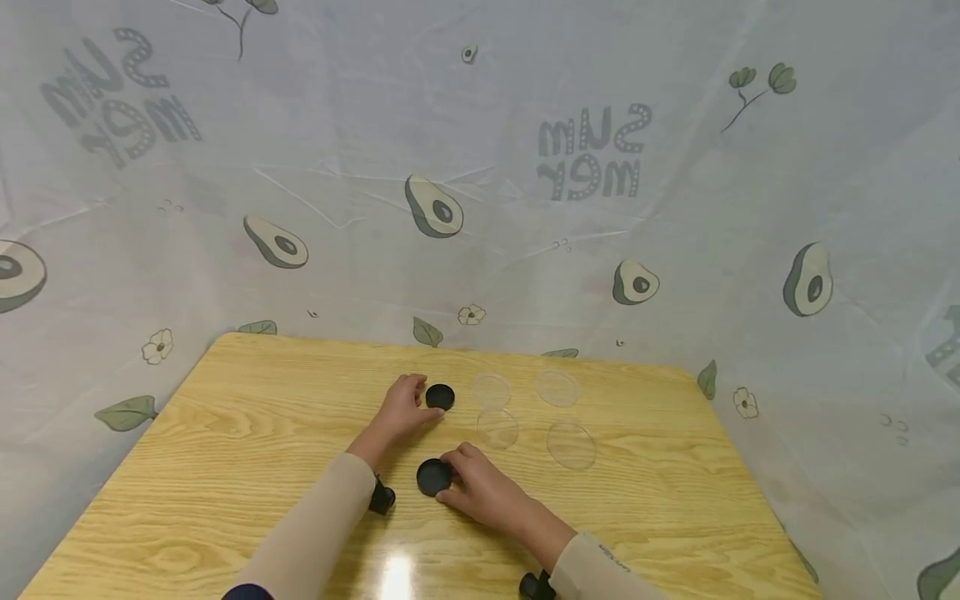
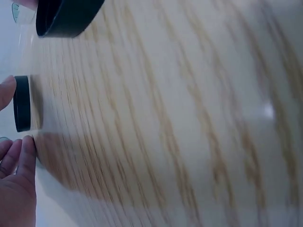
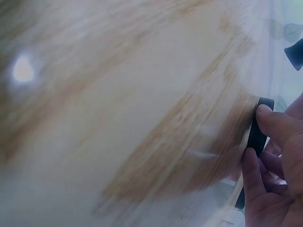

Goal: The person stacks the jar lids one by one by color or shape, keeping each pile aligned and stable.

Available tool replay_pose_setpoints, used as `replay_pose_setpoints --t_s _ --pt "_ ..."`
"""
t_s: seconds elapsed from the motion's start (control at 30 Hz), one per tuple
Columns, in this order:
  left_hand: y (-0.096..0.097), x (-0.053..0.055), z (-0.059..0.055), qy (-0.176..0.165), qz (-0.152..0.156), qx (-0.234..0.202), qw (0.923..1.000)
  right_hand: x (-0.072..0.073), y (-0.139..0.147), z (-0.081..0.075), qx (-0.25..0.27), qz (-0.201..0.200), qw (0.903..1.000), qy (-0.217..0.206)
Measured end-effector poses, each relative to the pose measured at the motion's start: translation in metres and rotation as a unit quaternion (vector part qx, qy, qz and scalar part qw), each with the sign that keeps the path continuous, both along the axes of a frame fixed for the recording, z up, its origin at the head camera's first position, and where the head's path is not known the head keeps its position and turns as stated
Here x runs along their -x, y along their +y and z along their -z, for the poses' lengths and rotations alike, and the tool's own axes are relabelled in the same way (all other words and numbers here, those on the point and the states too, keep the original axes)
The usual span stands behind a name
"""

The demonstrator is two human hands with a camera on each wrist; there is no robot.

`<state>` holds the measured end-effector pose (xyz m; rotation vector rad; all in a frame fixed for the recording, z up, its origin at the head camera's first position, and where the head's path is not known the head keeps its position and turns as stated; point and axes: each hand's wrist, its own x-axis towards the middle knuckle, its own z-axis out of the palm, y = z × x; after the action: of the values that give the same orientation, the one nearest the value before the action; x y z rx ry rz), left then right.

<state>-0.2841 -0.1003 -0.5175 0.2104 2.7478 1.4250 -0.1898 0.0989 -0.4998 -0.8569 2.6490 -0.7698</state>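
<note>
Two shallow black round lids are on the wooden table. Near the far side, my left hand (image 1: 405, 408) is spread beside the farther black lid (image 1: 440, 397), with its thumb at the near edge and its fingers slightly apart from the rim. In the left wrist view, that lid (image 2: 22, 104) lies between the thumb and the fingertips. Closer to me, my right hand (image 1: 483, 490) pinches the nearer black lid (image 1: 433, 477) by its right side. The right wrist view shows the thumb and a finger on that lid's side (image 3: 258, 130).
Several clear round discs lie right of the farther lid, among them one disc (image 1: 572, 445) nearest the right hand. The wooden table (image 1: 660, 500) ends at a pale printed curtain (image 1: 510, 250). Small black cameras (image 1: 382, 498) sit at the wrists.
</note>
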Motion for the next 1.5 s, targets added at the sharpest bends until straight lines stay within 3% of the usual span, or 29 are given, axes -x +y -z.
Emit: replay_pose_setpoints --t_s 0.33,0.63,1.07,1.5 --pt "0.007 0.006 0.002 0.026 0.014 0.033 0.999 0.001 0.0 0.002 -0.004 -0.002 1.0 0.008" --pt "0.01 0.006 0.001 0.025 -0.006 0.074 0.9969 0.001 -0.002 0.0 -0.004 0.001 1.0 0.002" --pt "0.011 0.006 0.004 0.02 -0.007 0.076 0.9969 0.0 -0.001 0.0 0.028 0.014 0.9991 -0.03" --pt "0.008 -0.009 0.002 0.032 -0.006 0.067 0.9972 0.001 0.0 0.007 0.027 0.021 0.9989 -0.031"
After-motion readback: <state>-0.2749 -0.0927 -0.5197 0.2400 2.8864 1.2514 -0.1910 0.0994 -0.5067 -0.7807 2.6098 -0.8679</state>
